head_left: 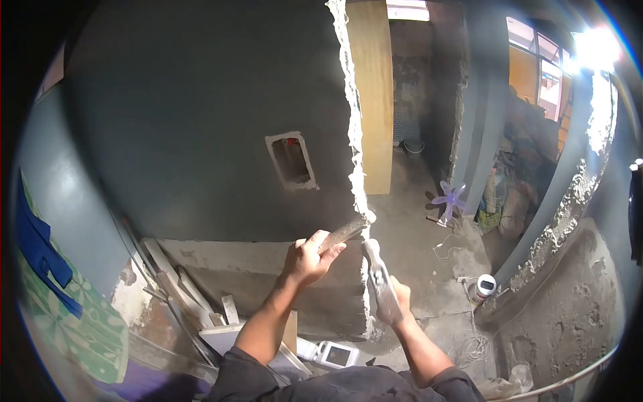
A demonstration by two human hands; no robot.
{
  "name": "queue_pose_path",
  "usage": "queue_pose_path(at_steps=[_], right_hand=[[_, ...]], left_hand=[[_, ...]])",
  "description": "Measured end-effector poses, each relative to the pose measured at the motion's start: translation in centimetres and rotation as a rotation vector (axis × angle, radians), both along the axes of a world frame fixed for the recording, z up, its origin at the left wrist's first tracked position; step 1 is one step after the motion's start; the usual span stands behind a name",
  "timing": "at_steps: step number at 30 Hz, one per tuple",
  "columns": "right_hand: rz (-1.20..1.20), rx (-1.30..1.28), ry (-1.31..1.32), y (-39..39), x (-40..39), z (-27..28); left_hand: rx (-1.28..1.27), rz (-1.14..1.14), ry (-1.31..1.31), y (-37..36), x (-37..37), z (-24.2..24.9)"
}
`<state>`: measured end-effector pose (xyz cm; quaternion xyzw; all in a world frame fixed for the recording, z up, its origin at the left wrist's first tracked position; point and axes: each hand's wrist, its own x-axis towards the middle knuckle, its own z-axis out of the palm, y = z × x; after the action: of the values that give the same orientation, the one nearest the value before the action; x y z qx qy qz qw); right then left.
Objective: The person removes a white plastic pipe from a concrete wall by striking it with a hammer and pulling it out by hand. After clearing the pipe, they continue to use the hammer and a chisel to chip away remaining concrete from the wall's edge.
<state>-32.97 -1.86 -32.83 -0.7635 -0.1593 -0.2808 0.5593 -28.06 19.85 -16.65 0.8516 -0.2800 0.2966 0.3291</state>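
Note:
My left hand [310, 259] is closed around a flat, dusty bar-like tool [346, 231], whose far end reaches the rough white edge [355, 161] of the dark grey wall [201, 120]. To the right of that edge, my right hand [395, 301] grips a long whitish, dust-covered tool [382, 281] that points up and away, its tip just below the bar's end. What kind of tools these are is hard to tell. A rectangular opening with a white rim [291, 161] is cut in the wall to the upper left.
A purple fan [450, 199] and a white round-topped device [485, 286] with cables are on the floor at right. Boards [177, 285] lean at lower left near green cloth [80, 335]. A white-framed device [336, 355] lies close to my body. A bucket [413, 146] stands farther back.

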Motion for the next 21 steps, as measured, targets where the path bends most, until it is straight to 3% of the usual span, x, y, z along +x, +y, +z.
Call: queue_pose_path(at_steps=[1,3,5,6,7,9,11,12,13,15,16,17,20,21], right_hand=[[-0.015,0.082,0.105,0.5,-0.4,0.8],[0.017,-0.080,-0.120,-0.1,-2.6,2.0],[0.069,-0.011,-0.537,-1.0,-3.6,4.6],[-0.025,-0.134,-0.366,-0.9,-5.0,5.1],[0.390,0.380,-0.563,-0.3,-4.5,7.3],[0.345,0.301,-0.723,0.0,-4.8,8.9],[0.254,0.241,-0.725,-0.1,-3.0,7.0],[0.138,0.078,-0.249,-1.0,-1.1,2.3],[0.112,0.144,0.163,-0.6,1.1,0.6],[0.035,0.011,0.023,-0.8,0.4,2.4],[0.030,-0.014,-0.269,-0.7,0.1,2.4],[-0.255,-0.229,-0.651,-0.4,0.4,2.3],[0.136,0.171,0.174,-1.2,-2.6,-0.5],[-0.022,-0.213,-0.211,-1.1,-3.9,5.3]], left_hand=[[0.000,0.000,-0.015,0.0,0.4,0.4],[0.005,-0.034,-0.037,0.2,0.3,0.0],[-0.047,-0.077,-0.046,0.0,0.6,0.0],[-0.025,-0.065,-0.054,0.1,0.6,0.1],[-0.002,-0.052,-0.056,0.3,0.5,0.0],[-0.018,-0.065,-0.057,0.2,0.3,0.3],[-0.029,-0.079,-0.055,0.2,0.2,0.5],[-0.023,-0.067,-0.030,0.1,0.1,0.4],[-0.013,-0.054,-0.008,0.3,0.1,0.4],[0.042,-0.039,-0.036,1.1,0.8,0.1],[0.058,-0.048,-0.056,1.2,1.0,0.3],[0.055,-0.030,-0.034,1.3,1.0,0.1],[0.017,-0.075,0.013,1.0,1.0,0.4],[0.012,-0.078,-0.006,0.9,1.0,0.3]])
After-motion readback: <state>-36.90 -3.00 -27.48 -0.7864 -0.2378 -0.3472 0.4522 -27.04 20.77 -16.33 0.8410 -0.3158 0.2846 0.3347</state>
